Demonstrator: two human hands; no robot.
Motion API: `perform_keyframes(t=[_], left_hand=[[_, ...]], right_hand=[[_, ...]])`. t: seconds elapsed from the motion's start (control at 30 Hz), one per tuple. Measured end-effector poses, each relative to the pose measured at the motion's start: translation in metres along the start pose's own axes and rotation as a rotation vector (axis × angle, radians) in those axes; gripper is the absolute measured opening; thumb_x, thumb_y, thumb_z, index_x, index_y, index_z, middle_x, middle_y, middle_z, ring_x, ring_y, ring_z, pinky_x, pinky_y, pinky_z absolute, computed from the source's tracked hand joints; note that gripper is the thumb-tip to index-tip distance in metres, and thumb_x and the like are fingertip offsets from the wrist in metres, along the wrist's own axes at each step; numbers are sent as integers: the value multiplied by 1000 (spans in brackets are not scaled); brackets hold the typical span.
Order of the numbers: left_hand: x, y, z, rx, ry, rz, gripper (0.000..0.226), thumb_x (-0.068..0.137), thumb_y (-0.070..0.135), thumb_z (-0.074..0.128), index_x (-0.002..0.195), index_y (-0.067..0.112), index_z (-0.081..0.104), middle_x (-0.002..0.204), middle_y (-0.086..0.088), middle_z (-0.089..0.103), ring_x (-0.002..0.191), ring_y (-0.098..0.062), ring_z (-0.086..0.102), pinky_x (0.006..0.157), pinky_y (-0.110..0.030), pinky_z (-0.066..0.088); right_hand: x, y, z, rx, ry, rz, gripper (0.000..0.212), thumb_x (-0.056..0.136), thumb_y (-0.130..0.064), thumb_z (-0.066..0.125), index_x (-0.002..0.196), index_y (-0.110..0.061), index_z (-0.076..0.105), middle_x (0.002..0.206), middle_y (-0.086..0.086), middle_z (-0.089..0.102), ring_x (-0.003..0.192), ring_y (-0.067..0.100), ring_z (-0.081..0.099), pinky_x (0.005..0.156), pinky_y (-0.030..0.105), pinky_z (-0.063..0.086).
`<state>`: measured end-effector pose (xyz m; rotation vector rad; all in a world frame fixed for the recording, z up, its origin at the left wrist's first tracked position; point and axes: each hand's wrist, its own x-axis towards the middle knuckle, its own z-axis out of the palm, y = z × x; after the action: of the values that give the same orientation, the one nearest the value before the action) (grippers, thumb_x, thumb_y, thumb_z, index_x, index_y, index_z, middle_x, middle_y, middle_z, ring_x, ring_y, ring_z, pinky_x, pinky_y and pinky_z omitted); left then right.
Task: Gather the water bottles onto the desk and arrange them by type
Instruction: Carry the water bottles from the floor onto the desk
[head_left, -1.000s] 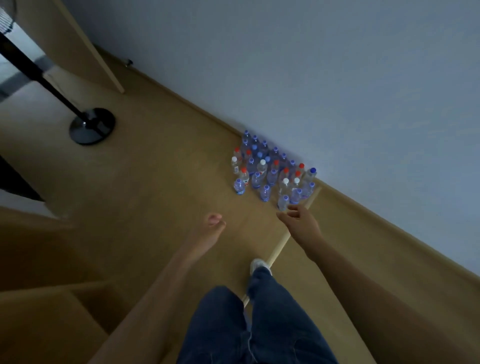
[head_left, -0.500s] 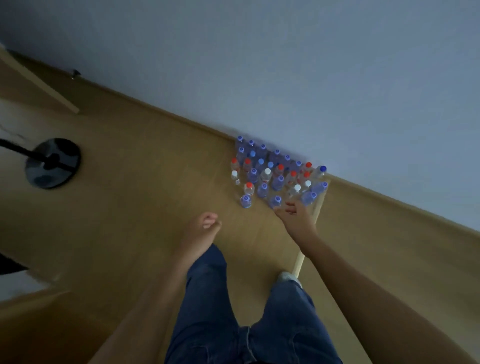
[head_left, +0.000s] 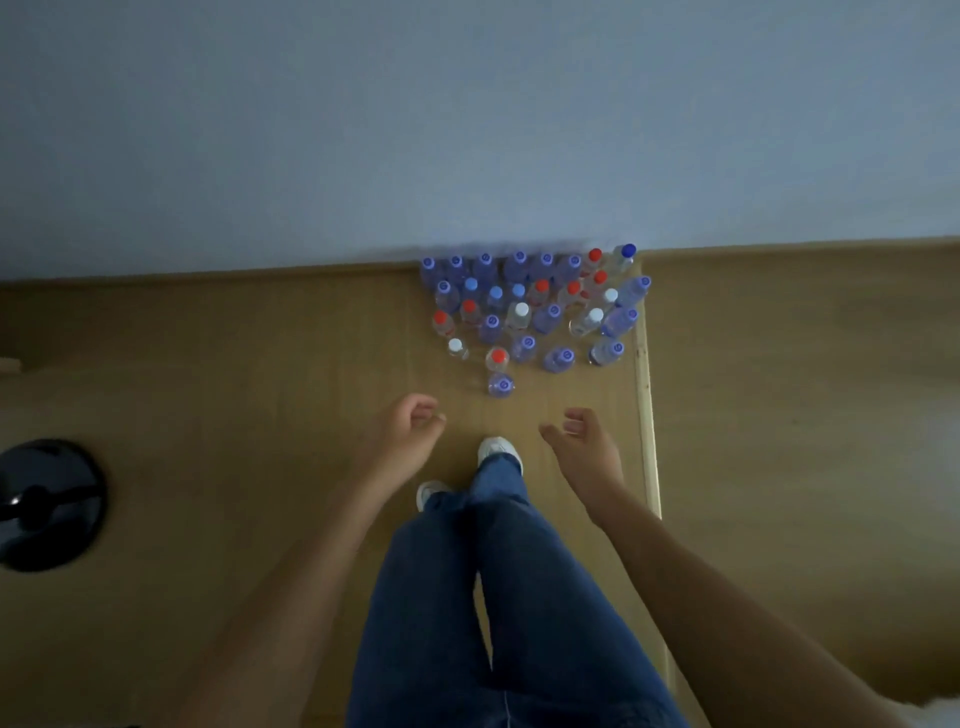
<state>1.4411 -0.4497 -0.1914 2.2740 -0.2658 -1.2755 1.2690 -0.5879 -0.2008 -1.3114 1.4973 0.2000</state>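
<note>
Several water bottles (head_left: 530, 306) stand upright in a tight cluster on the wooden floor against the wall. Their caps are blue, red or white. The nearest one, a blue-capped bottle (head_left: 501, 385), stands a little apart at the front. My left hand (head_left: 410, 428) hovers just short of the cluster, fingers loosely curled, holding nothing. My right hand (head_left: 584, 441) hovers to its right with the fingers spread and bent, also empty. Neither hand touches a bottle. No desk is in view.
A pale wooden strip (head_left: 647, 415) runs along the floor right of the bottles. A black round stand base (head_left: 47, 504) sits at far left. My legs in blue jeans (head_left: 493, 597) and white shoes (head_left: 496, 449) are below the hands. The grey wall (head_left: 467, 130) fills the top.
The view has swung round so the wall runs level and the bottles lie straight ahead. My right hand has drawn back from the bottles. Both hands now hover side by side before the cluster.
</note>
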Motion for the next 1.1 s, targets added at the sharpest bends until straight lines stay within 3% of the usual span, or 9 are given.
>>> perform_keyframes(t=[0.07,0.17,0.27,0.37,0.53,0.83,1.0,1.1], left_hand=[[33,0,7,-9,-15,23,23,97,22,60,120,21,55,121,-3,62,111,-17,59,102,-42,48],[82,-5,16,1,-46,49,37,97,24,59,133,20,51,133,-3,55,118,-15,54,103,-37,45],[124,-16,15,79,-56,97,44,97,35,58,138,23,48,138,2,53,125,-14,52,102,-34,44],[164,-26,9,96,-94,127,46,97,38,57,140,25,46,138,4,51,123,-10,51,94,-28,42],[231,-49,-1,151,-154,175,51,96,29,61,143,21,42,135,1,50,119,-13,51,102,-36,46],[307,-114,-2,272,-194,193,58,94,28,64,146,23,39,128,7,47,116,-9,49,93,-28,42],[351,-161,38,261,-201,213,60,93,24,67,145,21,38,140,-2,47,125,-15,48,105,-36,44],[388,-192,70,259,-195,255,69,91,24,70,149,23,33,146,-1,43,128,-15,46,106,-30,40]], right_hand=[[23,-1,12,19,5,13,49,91,-33,66,135,-17,50,132,3,58,118,18,56,86,26,40],[61,-5,32,45,40,26,51,90,-35,66,136,-19,49,133,3,57,120,18,55,96,34,47],[92,-9,55,82,96,56,53,90,-36,67,137,-20,49,132,2,57,118,16,55,96,34,48],[120,-9,80,111,148,76,54,89,-36,67,137,-19,49,130,1,57,115,13,53,89,28,43],[161,3,131,180,270,170,55,87,-37,69,136,-18,50,130,1,58,117,16,55,97,32,45],[204,59,197,251,324,255,55,87,-31,70,136,-16,49,132,1,56,120,16,53,100,33,44],[255,103,227,383,343,263,64,84,-29,74,139,-19,44,132,2,54,117,14,53,99,31,45],[295,141,248,401,349,224,74,82,-26,77,145,-19,37,139,4,50,123,16,51,103,33,44]])
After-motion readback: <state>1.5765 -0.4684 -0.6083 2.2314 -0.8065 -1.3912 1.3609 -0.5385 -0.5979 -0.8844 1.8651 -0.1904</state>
